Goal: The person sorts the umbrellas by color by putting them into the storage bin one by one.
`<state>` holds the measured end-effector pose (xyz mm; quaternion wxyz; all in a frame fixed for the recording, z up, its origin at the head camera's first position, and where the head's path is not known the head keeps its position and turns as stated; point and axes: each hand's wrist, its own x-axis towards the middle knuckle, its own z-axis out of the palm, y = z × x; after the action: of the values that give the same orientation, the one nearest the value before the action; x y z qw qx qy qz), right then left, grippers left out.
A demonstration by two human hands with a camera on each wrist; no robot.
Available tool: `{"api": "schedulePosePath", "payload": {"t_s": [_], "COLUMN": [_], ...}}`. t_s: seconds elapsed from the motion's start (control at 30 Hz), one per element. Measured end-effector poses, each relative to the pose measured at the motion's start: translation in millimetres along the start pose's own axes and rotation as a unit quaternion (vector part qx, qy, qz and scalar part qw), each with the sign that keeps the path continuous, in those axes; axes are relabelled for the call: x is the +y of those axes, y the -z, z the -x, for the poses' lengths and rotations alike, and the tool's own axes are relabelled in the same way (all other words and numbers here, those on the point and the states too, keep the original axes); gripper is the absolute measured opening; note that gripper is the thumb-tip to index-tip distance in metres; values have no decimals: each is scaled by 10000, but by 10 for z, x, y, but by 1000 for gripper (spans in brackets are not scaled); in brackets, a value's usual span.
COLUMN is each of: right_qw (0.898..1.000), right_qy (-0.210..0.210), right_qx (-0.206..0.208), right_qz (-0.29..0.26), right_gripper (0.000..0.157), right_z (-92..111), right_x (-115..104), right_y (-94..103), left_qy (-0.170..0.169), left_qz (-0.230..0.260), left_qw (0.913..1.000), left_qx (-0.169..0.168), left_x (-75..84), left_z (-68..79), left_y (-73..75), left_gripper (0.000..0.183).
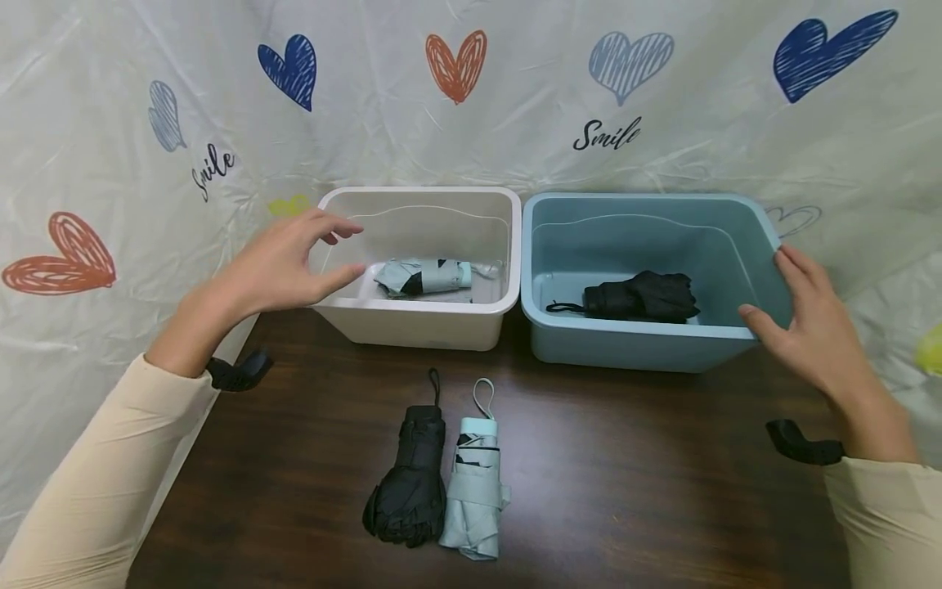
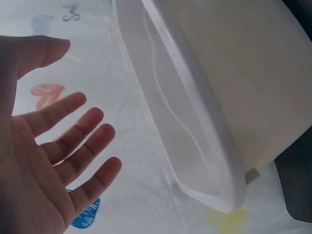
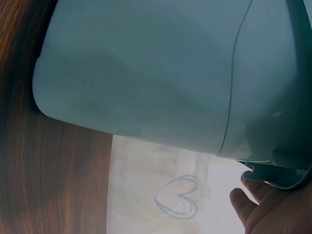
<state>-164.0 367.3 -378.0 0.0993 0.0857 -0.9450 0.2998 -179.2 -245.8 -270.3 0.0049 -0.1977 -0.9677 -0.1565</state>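
My left hand point(image 1: 283, 262) hovers at the left end of the white bin point(image 1: 423, 323), fingers spread and holding nothing. In the left wrist view its palm and fingers stand apart from the rim. My right hand point(image 1: 817, 335) holds the right end of the blue bin point(image 1: 611, 343), thumb at the front corner and fingers along the outer lip. Inside the white bin lies a folded light-blue umbrella point(image 1: 434, 276). A folded black umbrella point(image 1: 643, 296) rests in the blue bin.
On the dark wooden table point(image 1: 625, 474), another black umbrella point(image 1: 412, 483) and a pale blue umbrella point(image 1: 474, 491) lie side by side, straps toward the bins. A white sheet with hearts point(image 1: 456, 65) hangs behind. The two bins stand close together.
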Motion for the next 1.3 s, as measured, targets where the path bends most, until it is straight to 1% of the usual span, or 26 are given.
{"api": "schedulePosePath", "payload": {"t_s": [0.1, 0.23, 0.37, 0.5, 0.77, 0.93, 1.1, 1.3], "right_qw": [10000, 10000, 9999, 9999, 9998, 9998, 9998, 9996], "right_qy": [15, 66, 110, 98, 121, 115, 119, 191], "right_qx": [5, 35, 70, 54, 85, 101, 120, 144], "right_qz": [1, -20, -61, -59, -118, -118, -103, -125], "right_gripper": [81, 81, 80, 80, 80, 80, 80, 80], "right_z": [5, 16, 17, 16, 40, 32, 21, 10], "right_x": [10, 34, 36, 19, 23, 6, 23, 41], "right_y": [-6, -8, 3, -7, -18, -13, -14, -8], "left_qy": [1, 22, 165, 300, 385, 488, 604, 879], "left_qz": [-40, -218, -283, -229, -69, 115, 268, 537], "left_qw": [9998, 9992, 9987, 9983, 9971, 9964, 9951, 9921], "left_qx": [171, 327, 391, 440, 652, 679, 737, 709], "left_x": [72, 217, 336, 400, 458, 486, 450, 367], "left_z": [117, 292, 458, 590, 749, 870, 989, 1093], "left_y": [-27, -93, -162, -215, -359, -490, -681, -950], "left_gripper": [57, 57, 60, 62, 59, 61, 61, 63]}}
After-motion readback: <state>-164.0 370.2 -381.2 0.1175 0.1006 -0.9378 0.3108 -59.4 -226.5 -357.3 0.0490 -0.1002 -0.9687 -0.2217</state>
